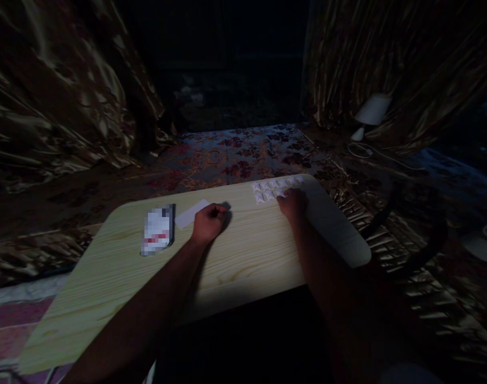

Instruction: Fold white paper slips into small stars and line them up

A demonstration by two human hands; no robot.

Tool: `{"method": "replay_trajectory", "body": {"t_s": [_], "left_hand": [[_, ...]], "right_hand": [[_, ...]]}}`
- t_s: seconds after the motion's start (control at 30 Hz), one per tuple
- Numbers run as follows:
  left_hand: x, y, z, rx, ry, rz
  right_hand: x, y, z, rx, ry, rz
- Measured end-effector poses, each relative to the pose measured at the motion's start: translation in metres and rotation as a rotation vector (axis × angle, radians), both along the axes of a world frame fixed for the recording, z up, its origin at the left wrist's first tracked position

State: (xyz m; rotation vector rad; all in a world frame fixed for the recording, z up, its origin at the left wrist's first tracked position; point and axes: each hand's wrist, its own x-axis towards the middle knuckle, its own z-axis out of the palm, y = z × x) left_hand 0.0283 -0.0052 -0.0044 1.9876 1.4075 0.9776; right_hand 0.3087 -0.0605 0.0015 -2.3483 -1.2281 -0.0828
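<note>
My left hand (208, 221) rests on the pale wooden table (235, 256), curled into a loose fist beside a white paper strip (191, 214); I cannot make out anything in it. A blurred white packet with a red mark (157, 230) lies just left of that strip. My right hand (293, 204) reaches to the table's far right corner, fingers bent down onto several small white folded paper pieces (272, 189) laid in rows. Its fingertips touch the nearest piece.
The room is dark. Shiny patterned brown cloth (55, 106) hangs left and right, and a floral rug (243, 154) lies beyond the table. A small white lamp (372, 113) with a cable stands at the back right. A pale object (483, 242) shows at the far right edge.
</note>
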Motion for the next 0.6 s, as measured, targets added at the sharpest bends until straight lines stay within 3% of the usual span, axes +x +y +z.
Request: {"method": "replay_trajectory", "body": {"t_s": [0.6], "left_hand": [[-0.0014, 0.0009, -0.0013, 0.029, -0.011, -0.032]], "right_hand": [[-0.0006, -0.0005, -0.0038, 0.039, 0.024, -0.018]]}}
